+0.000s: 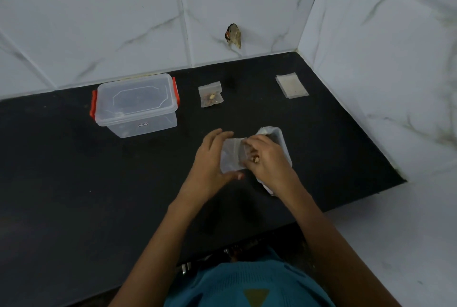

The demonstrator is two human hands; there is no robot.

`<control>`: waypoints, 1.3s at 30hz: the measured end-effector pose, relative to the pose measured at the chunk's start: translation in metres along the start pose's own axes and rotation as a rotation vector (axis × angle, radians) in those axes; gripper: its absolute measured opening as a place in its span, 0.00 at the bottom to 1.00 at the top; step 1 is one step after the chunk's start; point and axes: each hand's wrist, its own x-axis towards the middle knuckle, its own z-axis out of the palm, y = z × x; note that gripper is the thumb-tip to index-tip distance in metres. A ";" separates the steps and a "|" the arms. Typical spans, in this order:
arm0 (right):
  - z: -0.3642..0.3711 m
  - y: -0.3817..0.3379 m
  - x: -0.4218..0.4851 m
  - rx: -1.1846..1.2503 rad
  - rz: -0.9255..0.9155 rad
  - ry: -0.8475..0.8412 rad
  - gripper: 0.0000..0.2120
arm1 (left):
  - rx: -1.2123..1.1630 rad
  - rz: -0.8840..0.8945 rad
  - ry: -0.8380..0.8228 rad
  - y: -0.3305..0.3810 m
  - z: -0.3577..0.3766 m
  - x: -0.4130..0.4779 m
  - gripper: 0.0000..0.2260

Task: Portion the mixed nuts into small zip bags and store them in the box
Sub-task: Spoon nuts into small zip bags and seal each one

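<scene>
My left hand holds a small clear zip bag by its edges above the black counter. My right hand is at the bag's mouth, its fingers curled round a few nuts. Right behind that hand stands a white tub, mostly hidden, so its contents cannot be seen. A filled zip bag with nuts lies flat further back. The clear plastic box with red clips stands closed at the back left. A stack of unused zip bags lies at the back right.
The black counter ends at white marble-look tiled walls behind and on the right. A broken hole in the wall tile is above the counter. The counter's front edge is near my body.
</scene>
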 end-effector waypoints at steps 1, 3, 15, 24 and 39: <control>-0.001 -0.001 -0.001 -0.005 0.005 -0.021 0.22 | 0.041 0.033 -0.033 -0.003 0.004 0.001 0.42; -0.003 -0.005 -0.003 -0.001 0.011 -0.050 0.23 | 0.115 0.100 -0.017 -0.007 0.016 0.003 0.47; -0.010 -0.011 -0.009 0.032 0.030 0.011 0.19 | -0.180 0.142 0.221 -0.006 0.047 0.004 0.31; -0.008 -0.009 -0.011 0.227 0.104 0.036 0.17 | -0.468 -0.021 0.206 -0.002 0.050 0.010 0.23; 0.005 0.078 -0.045 0.069 0.634 0.073 0.10 | -0.423 -0.041 0.104 -0.029 0.075 0.017 0.22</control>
